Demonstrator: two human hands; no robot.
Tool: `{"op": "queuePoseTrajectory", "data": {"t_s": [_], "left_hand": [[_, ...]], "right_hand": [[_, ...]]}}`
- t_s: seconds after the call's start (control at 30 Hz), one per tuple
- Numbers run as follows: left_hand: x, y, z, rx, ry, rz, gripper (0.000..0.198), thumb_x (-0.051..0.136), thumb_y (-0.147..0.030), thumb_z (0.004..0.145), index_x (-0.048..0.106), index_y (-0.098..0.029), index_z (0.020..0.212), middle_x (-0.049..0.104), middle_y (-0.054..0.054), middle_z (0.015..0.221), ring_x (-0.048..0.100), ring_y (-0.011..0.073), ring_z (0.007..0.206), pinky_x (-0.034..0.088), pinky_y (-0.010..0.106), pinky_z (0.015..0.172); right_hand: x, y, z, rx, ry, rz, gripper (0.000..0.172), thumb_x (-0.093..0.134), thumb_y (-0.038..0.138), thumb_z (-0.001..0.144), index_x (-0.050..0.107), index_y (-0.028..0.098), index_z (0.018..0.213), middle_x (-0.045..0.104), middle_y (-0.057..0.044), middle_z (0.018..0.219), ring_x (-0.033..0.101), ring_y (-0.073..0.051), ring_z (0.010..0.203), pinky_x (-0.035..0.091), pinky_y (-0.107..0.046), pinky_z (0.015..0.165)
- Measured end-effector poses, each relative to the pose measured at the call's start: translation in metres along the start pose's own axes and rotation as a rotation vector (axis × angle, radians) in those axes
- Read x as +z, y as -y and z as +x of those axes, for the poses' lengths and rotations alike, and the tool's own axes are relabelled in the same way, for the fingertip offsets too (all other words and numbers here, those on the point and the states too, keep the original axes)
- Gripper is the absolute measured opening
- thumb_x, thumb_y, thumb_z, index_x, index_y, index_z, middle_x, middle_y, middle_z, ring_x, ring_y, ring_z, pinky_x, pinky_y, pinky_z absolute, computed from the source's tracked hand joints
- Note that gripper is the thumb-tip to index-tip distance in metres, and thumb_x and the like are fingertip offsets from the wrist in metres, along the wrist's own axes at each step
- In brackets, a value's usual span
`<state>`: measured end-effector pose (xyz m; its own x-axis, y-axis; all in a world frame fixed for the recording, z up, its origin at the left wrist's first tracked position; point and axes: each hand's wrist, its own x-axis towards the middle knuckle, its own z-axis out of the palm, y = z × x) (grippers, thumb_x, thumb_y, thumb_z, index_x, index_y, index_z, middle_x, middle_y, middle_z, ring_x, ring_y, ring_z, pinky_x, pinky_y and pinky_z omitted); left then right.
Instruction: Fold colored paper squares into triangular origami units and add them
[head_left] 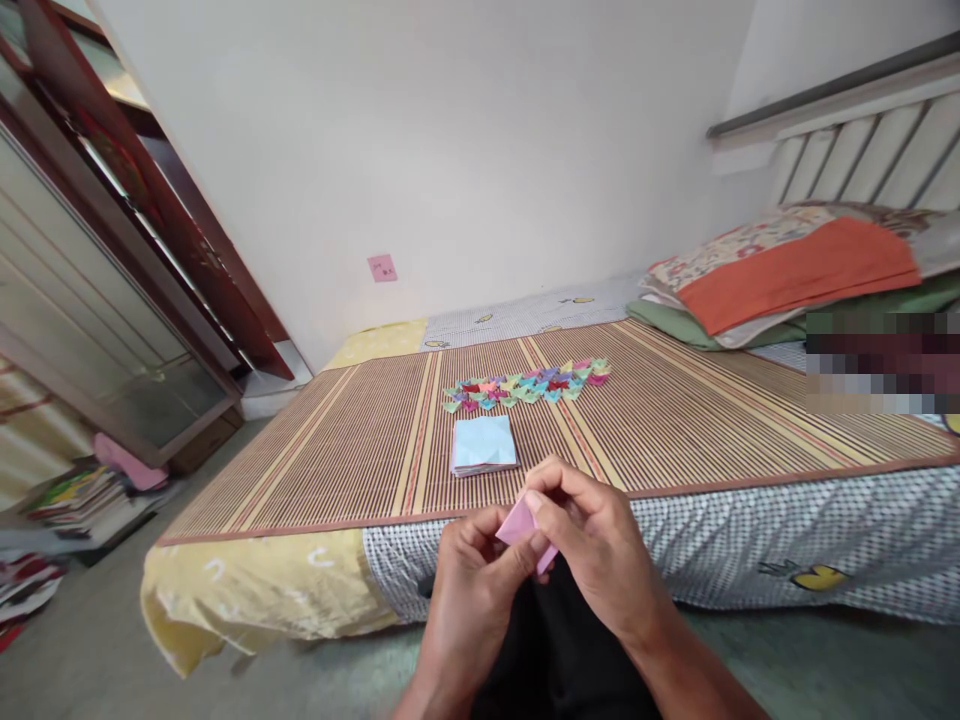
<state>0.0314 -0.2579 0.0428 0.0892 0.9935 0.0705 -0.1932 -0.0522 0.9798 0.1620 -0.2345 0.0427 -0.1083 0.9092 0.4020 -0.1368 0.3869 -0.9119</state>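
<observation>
My left hand (469, 590) and my right hand (592, 545) meet just in front of the bed's near edge, both pinched on a small folded piece of pink paper (517, 525). Their fingers hide most of the paper. Beyond them on the striped bamboo mat (675, 410) lies a stack of square paper sheets (484, 445) with a light blue sheet on top. Farther back, several small folded paper shapes (529, 385) in many colours lie in a row.
The mat covers a low bed (787, 550) with a grey and yellow sheet. Folded bedding and a pillow (787, 270) lie at the right by the headboard. A wardrobe door (135, 250) stands left, with books (75, 495) on the floor.
</observation>
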Motion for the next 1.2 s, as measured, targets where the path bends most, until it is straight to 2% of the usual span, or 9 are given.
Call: {"op": "queuePoseTrajectory", "data": {"t_s": [0.1, 0.23, 0.4, 0.6, 0.77, 0.87, 0.93, 1.07, 1.2], "left_hand": [[-0.003, 0.002, 0.000, 0.024, -0.064, 0.063, 0.035, 0.083, -0.040, 0.080, 0.067, -0.013, 0.064, 0.062, 0.001, 0.062, 0.052, 0.0118, 0.060, 0.040, 0.024, 0.062], [-0.010, 0.006, 0.003, 0.054, -0.121, 0.074, 0.031, 0.081, -0.038, 0.082, 0.068, -0.014, 0.067, 0.064, 0.001, 0.063, 0.053, 0.0121, 0.061, 0.040, 0.023, 0.063], [-0.008, 0.009, 0.004, 0.038, -0.086, 0.057, 0.029, 0.080, -0.036, 0.083, 0.069, -0.014, 0.067, 0.065, 0.002, 0.063, 0.055, 0.0134, 0.062, 0.042, 0.024, 0.064], [-0.004, 0.009, 0.001, 0.069, -0.057, 0.128, 0.032, 0.078, -0.040, 0.085, 0.070, -0.014, 0.068, 0.065, 0.003, 0.065, 0.055, 0.0146, 0.063, 0.042, 0.025, 0.063], [-0.015, -0.005, 0.003, 0.023, 0.047, 0.103, 0.027, 0.083, -0.039, 0.081, 0.075, -0.014, 0.076, 0.068, 0.003, 0.071, 0.057, 0.0151, 0.071, 0.045, 0.025, 0.070], [-0.023, -0.011, 0.005, -0.041, 0.063, 0.030, 0.027, 0.088, -0.037, 0.075, 0.076, -0.014, 0.069, 0.065, 0.001, 0.066, 0.054, 0.0124, 0.065, 0.043, 0.023, 0.067], [-0.026, -0.011, 0.005, -0.042, 0.039, 0.008, 0.028, 0.088, -0.037, 0.075, 0.076, -0.014, 0.066, 0.062, 0.001, 0.062, 0.052, 0.0114, 0.063, 0.042, 0.022, 0.066], [-0.028, -0.005, 0.006, 0.015, -0.114, 0.000, 0.030, 0.086, -0.039, 0.078, 0.074, -0.015, 0.064, 0.059, -0.002, 0.060, 0.048, 0.0101, 0.060, 0.040, 0.021, 0.062], [-0.028, -0.001, 0.007, 0.066, -0.179, 0.042, 0.031, 0.085, -0.039, 0.078, 0.071, -0.015, 0.062, 0.058, -0.002, 0.060, 0.047, 0.0101, 0.060, 0.040, 0.021, 0.061]], "right_hand": [[-0.007, 0.002, 0.001, 0.000, 0.082, -0.007, 0.023, 0.057, 0.033, 0.100, 0.067, 0.019, 0.085, 0.062, 0.000, 0.076, 0.060, -0.013, 0.062, 0.052, -0.023, 0.056], [-0.019, 0.001, 0.002, -0.029, 0.105, -0.123, 0.021, 0.058, 0.033, 0.102, 0.074, 0.020, 0.096, 0.073, -0.002, 0.089, 0.068, -0.017, 0.084, 0.052, -0.025, 0.078], [-0.017, 0.002, 0.002, -0.013, 0.136, -0.149, 0.023, 0.059, 0.034, 0.102, 0.073, 0.021, 0.089, 0.070, 0.000, 0.082, 0.066, -0.015, 0.073, 0.050, -0.024, 0.069], [-0.005, 0.006, 0.002, -0.085, 0.042, -0.281, 0.018, 0.064, 0.024, 0.096, 0.069, 0.019, 0.079, 0.064, 0.000, 0.076, 0.061, -0.015, 0.071, 0.046, -0.026, 0.066], [-0.006, 0.005, 0.002, -0.034, 0.101, -0.173, 0.023, 0.062, 0.025, 0.097, 0.066, 0.019, 0.076, 0.060, 0.002, 0.071, 0.056, -0.014, 0.067, 0.044, -0.026, 0.064], [-0.006, 0.003, 0.001, 0.000, 0.140, -0.120, 0.025, 0.064, 0.028, 0.097, 0.067, 0.019, 0.075, 0.059, 0.002, 0.071, 0.055, -0.013, 0.068, 0.044, -0.026, 0.065], [-0.006, 0.001, 0.001, 0.007, 0.158, -0.099, 0.025, 0.064, 0.031, 0.099, 0.069, 0.019, 0.077, 0.062, 0.001, 0.074, 0.057, -0.014, 0.071, 0.045, -0.026, 0.068], [-0.009, -0.003, 0.003, 0.057, 0.177, -0.064, 0.023, 0.059, 0.038, 0.103, 0.074, 0.021, 0.096, 0.072, -0.001, 0.090, 0.065, -0.015, 0.084, 0.048, -0.026, 0.076], [-0.012, -0.008, 0.003, 0.054, 0.115, -0.114, 0.021, 0.067, 0.036, 0.098, 0.070, 0.021, 0.084, 0.068, 0.002, 0.077, 0.062, -0.014, 0.072, 0.047, -0.024, 0.067]]}}
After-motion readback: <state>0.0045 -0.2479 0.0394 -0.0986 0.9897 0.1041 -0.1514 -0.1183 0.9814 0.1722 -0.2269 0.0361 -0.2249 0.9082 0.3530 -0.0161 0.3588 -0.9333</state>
